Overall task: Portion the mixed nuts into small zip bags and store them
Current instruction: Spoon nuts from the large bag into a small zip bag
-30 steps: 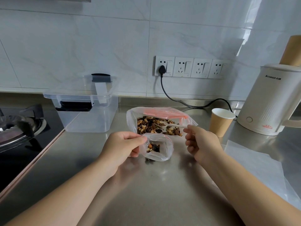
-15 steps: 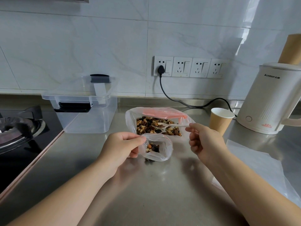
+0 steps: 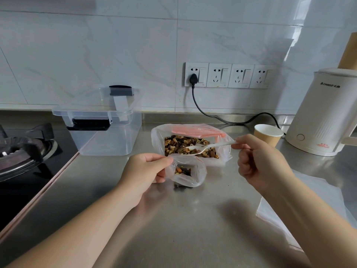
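Observation:
A large clear bag of mixed nuts point(image 3: 190, 144) with a pink strip lies open on the steel counter. In front of it stands a small zip bag point(image 3: 190, 174) holding a few nuts. My left hand point(image 3: 144, 167) pinches the small bag's left rim and keeps its mouth open. My right hand point(image 3: 258, 161) pinches the handle of a white plastic spoon point(image 3: 204, 147), whose bowl rests among the nuts in the large bag.
A clear plastic storage box point(image 3: 108, 130) with black latches stands at the back left, beside a gas hob point(image 3: 21, 149). A paper cup point(image 3: 267, 134) and a white kettle point(image 3: 324, 113) stand at the right. Flat empty zip bags point(image 3: 316, 198) lie on the counter at the right.
My right hand has drawn a little to the right and up with the spoon, whose bowl stays in the large bag. My left hand keeps holding the small bag.

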